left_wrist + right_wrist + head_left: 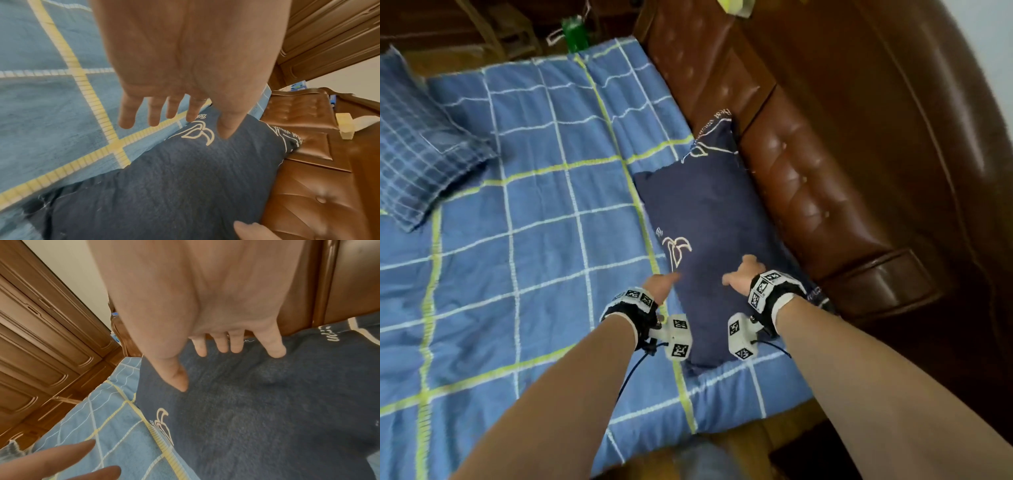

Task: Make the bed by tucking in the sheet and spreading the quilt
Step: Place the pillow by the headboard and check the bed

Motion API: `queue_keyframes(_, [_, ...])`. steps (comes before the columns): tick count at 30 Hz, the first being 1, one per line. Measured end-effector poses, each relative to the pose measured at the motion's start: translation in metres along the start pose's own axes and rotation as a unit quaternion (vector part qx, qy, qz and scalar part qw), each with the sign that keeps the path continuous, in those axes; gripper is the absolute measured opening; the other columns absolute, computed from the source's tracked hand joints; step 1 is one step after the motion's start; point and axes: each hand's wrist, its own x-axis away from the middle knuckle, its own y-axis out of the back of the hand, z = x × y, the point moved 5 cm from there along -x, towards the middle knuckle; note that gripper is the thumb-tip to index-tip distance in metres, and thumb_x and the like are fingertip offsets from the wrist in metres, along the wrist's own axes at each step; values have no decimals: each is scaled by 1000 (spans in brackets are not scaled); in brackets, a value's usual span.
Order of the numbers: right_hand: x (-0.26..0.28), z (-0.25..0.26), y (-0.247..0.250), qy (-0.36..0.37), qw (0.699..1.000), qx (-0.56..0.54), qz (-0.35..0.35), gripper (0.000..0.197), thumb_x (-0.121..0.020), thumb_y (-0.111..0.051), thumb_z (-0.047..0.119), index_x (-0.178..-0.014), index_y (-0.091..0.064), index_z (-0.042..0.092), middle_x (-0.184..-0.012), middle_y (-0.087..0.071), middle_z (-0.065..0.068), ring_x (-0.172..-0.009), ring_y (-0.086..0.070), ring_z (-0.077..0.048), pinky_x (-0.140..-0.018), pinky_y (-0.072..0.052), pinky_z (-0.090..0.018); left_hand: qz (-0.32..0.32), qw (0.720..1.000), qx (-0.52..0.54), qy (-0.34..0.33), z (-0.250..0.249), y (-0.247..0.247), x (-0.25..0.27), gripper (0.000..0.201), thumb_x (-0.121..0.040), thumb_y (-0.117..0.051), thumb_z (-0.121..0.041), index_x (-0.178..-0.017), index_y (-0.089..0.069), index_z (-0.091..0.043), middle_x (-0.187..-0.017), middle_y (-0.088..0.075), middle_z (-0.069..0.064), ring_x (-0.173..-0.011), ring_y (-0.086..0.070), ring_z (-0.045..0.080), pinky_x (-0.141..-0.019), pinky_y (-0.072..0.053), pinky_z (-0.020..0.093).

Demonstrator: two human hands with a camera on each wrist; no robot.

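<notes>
The brown headboard (pixel 808 178) walls the navy pillow's (pixel 709 219) right; the checked quilt (pixel 534 205) lies open leftward.

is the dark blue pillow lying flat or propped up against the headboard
Lying flat: the dark blue pillow rests on the checked quilt, its long edge beside the headboard.

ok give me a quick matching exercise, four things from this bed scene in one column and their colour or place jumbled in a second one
Things:
1. navy pillow
2. checked pillow
3. headboard
4. quilt

Descriptions:
A. brown buttoned leather
B. light blue with white and yellow-green grid lines
C. dark blue with outline logos, lying against the headboard
D. blue fine check, at the far left of the bed

Pairs: 1-C, 2-D, 3-A, 4-B
</notes>
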Motion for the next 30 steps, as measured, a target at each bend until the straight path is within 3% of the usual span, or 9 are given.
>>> queue_keyframes(3, [-1, 6, 11, 11, 1000, -8, -10, 87, -77, -71, 32, -150, -26, 17, -149, -36, -11, -134, -41, -34, -110, -37, -45, -13, 1000, -24, -7, -14, 5, -2, 52, -95, -53, -37, -135, -48, -3, -141, -48, 20, -129, -48, 36, -93, -43, 38])
queue_keyframes(7, [17, 25, 36, 13, 1000, -14, 21, 90, -77, -69, 38, -152, -23, 21, -149, -40, -9, -132, -46, -33, -109, -39, -43, -31, 997, -66, -39, -46, 19, 15, 47, -94, -56, -32, -128, -54, 1, -130, -57, 21, -100, -51, 26, -84, -42, 36])
queue_keyframes(10, [42, 41, 73, 36, 998, -43, 14, 91, -75, -71, 40, -152, -26, 22, -149, -44, -7, -131, -49, -30, -109, -41, -41, -20, 990, -104, -90, -89, 27, 51, 35, -95, -53, -27, -72, -69, -7, -64, -69, 4, -80, -53, 28, -73, -44, 34])
queue_keyframes(11, [51, 47, 89, 49, 998, -50, 5, 87, -78, -71, 38, -151, -29, 20, -149, -44, -8, -132, -48, -29, -109, -40, -39, -25, 986, -124, -107, -105, 32, 63, 41, -96, -51, -25, -59, -64, -11, -59, -65, 4, -75, -50, 28, -70, -42, 33])
queue_keyframes(14, [74, 59, 128, 89, 993, -69, -28, 73, -86, -69, 29, -149, -36, 14, -152, -40, -7, -137, -42, -27, -110, -37, -33, -40, 973, -151, -170, -141, 40, 81, 24, -96, -51, -23, -83, -56, -4, -92, -54, 15, -85, -48, 26, -75, -40, 34])
queue_keyframes(20, [75, 56, 142, 70, 992, -93, -46, 80, -78, -73, 34, -147, -35, 21, -146, -45, -6, -128, -49, -32, -99, -51, -45, -41, 964, -182, -190, -149, 43, 73, 13, -93, -55, -16, -96, -59, -4, -110, -55, 19, -93, -53, 24, -86, -49, 34])
queue_keyframes(22, [61, 48, 136, 52, 996, -64, -47, 89, -69, -74, 42, -146, -35, 25, -144, -44, -7, -125, -50, -33, -95, -53, -49, -58, 969, -177, -161, -134, 45, 55, 33, -95, -53, -12, -125, -56, 1, -125, -56, 19, -89, -54, 19, -70, -51, 24])
queue_keyframes(26, [13, 35, 117, 23, 999, -23, -18, 100, -62, -75, 49, -149, -28, 34, -151, -28, -8, -131, -41, -37, -96, -51, -53, -92, 981, -141, -95, -103, 42, 14, 39, -99, -45, -13, -131, -51, 8, -104, -45, 11, -94, -41, 19, -79, -38, 28])
queue_keyframes(30, [-61, 41, 90, 18, 1000, -20, 7, 112, -63, -81, 52, -153, -16, 36, -160, -9, -7, -141, -29, -40, -103, -45, -57, -118, 993, 21, -11, -73, 24, -46, 51, -94, -56, -28, -136, -45, 0, -109, -49, 12, -96, -48, 28, -87, -50, 42])
